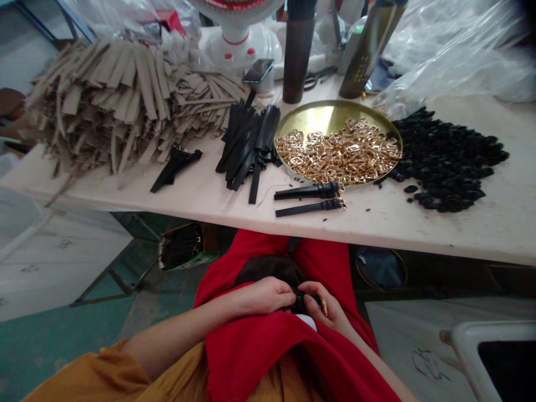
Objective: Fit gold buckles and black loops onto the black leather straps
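Observation:
Over the lap, my left hand (272,295) and my right hand (325,304) pinch a short black strap (298,303) between them, both closed on it. A small gold buckle (324,306) shows at the fingers of my right hand. Most of the strap is hidden by the fingers. On the table above lie two black straps (307,191) with gold buckles, side by side. Behind them a round gold tray (312,114) holds a heap of gold buckles (343,151). A bundle of plain black strips (247,145) lies left of the tray.
A tall heap of beige strips (113,100) covers the table's left side. Small black loops (448,162) are piled at the right. Two bottles (298,56), a phone (258,71) and plastic sheeting (460,56) stand or lie behind. Below is a box of straps (182,248).

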Demonstrator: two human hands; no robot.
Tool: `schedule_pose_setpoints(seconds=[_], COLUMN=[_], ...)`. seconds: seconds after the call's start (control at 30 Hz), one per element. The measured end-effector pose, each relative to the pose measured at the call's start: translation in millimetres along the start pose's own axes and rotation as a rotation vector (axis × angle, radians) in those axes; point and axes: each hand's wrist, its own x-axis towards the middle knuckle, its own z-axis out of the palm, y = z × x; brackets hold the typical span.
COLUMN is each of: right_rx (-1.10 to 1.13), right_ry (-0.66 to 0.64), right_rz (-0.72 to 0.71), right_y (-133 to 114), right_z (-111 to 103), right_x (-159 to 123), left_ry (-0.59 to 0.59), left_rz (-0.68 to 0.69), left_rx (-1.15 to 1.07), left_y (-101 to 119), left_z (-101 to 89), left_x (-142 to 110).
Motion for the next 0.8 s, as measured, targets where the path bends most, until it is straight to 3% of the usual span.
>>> schedule_pose_setpoints(seconds=[0.13,0.4,0.5,0.7,0.8], right_rx=[-0.003,0.036,0.032,0.026,0.074], right_ry=[-0.013,0.233,0.211,0.148,0.129], right_rz=[0.006,0.07,0.065,0.095,0.089], right_y=[2,3,4,6,7], right_z=[0,10,10,13,11], right_x=[2,9,8,2,2], left_ry=[0.02,-0.03,-0.02,0.106,0.083], left_rz=[-0.055,-0.021,-0.043,-0.044,-0.007], left_rx=[-0.002,-0.107,-0.106,0.07,0.076], left_y=[0,-4,-7,-10,-5], left_z=[1.7,-6.6,-4.2,8.8,6.7], left_x=[5,9,12,18,15])
